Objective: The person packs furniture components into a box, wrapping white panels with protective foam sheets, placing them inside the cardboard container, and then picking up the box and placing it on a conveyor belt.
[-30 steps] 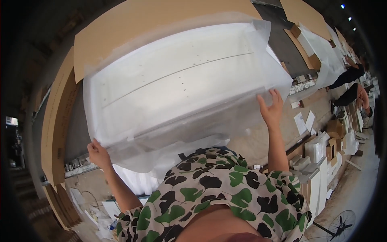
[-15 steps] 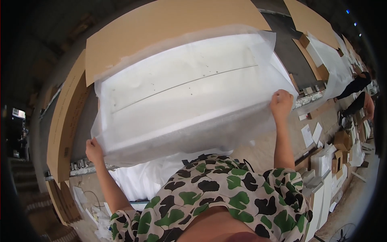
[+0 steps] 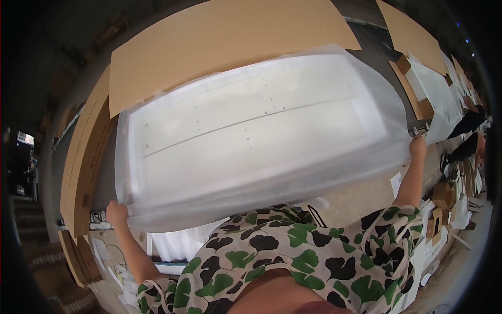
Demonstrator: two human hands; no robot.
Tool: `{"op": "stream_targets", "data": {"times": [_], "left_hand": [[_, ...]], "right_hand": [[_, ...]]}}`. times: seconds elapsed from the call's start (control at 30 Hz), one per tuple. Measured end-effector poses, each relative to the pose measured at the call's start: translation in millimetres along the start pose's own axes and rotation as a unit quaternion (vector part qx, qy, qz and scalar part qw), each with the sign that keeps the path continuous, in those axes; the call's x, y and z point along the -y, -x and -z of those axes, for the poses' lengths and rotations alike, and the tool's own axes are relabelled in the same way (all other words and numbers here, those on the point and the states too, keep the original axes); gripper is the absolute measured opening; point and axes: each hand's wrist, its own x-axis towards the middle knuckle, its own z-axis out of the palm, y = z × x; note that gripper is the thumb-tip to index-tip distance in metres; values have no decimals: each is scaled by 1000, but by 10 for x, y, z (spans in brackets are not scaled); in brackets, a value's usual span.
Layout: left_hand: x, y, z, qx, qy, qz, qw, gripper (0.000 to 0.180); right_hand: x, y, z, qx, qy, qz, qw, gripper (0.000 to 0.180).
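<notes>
A wide sheet of translucent foam wrap [image 3: 293,180] lies over a stack of white panels [image 3: 225,152] with small holes and one long dark seam showing through. At the sheet's near left corner, my left hand [image 3: 116,213] is closed on its edge. Out at the near right corner, my right hand [image 3: 417,146] pinches the opposite end, arm stretched wide. Between both hands the near edge is drawn taut and overhangs the panels toward my body. Beneath the panels' far side shows the brown cardboard carton [image 3: 230,39], with its large flap lying flat.
A cardboard side flap [image 3: 83,157] stands at the left, above a roller conveyor [image 3: 99,220]. White foam sheeting [image 3: 183,243] sits below the near edge. At the right are another open carton [image 3: 426,94], stacked boxes [image 3: 443,194] and a person [image 3: 465,138] in dark clothes.
My right hand has moved out to the right and slightly down, spreading the foam wrap wider. My left hand has come down a little toward me, pulling the near edge closer.
</notes>
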Motion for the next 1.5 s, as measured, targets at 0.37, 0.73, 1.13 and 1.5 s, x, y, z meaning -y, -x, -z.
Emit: {"op": "stream_targets", "data": {"times": [0.37, 0.73, 1.13, 1.5], "left_hand": [[-1921, -266, 912, -289, 238, -406, 834, 13], [-2131, -698, -421, 65, 239, -168, 954, 100], [-2082, -1277, -548, 40, 221, -35, 974, 87], [-2317, -884, -455, 33, 180, 63, 981, 44]], "right_hand": [[2337, -296, 394, -334, -120, 409, 841, 31], [2605, 246, -781, -100, 12, 435, 895, 47], [2676, -934, -1498, 108, 16, 484, 868, 32], [3028, -1085, -1403, 125, 303, 557, 763, 22]]}}
